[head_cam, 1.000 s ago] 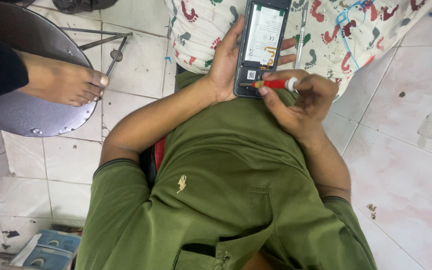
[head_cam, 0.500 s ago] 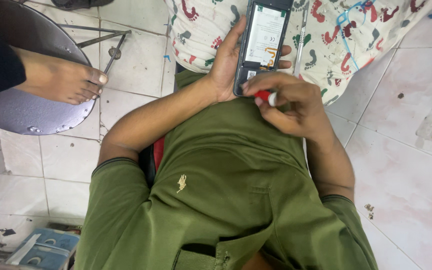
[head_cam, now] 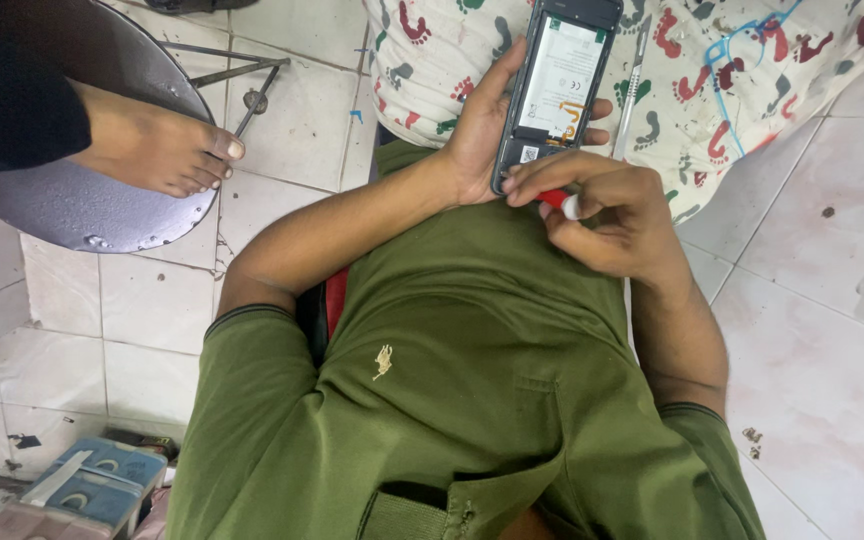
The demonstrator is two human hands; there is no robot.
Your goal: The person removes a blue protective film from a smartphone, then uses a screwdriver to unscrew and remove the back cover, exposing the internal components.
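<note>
Over tiled floor (head_cam: 282,120), left hand (head_cam: 477,135) grips opened phone (head_cam: 557,85); right hand (head_cam: 617,220) pinches seemingly red-handled tool (head_cam: 557,200).

Below you lies a white tiled floor (head_cam: 302,110), stained in places. At your upper left, another person's bare foot (head_cam: 157,150) rests on a round grey metal stool seat (head_cam: 72,205), with thin metal rods (head_cam: 242,75) on the tiles just beside it. A white cloth printed with coloured footprints (head_cam: 752,70) spreads across the top. A blue and white box (head_cam: 102,485) sits at the lower left.
</note>
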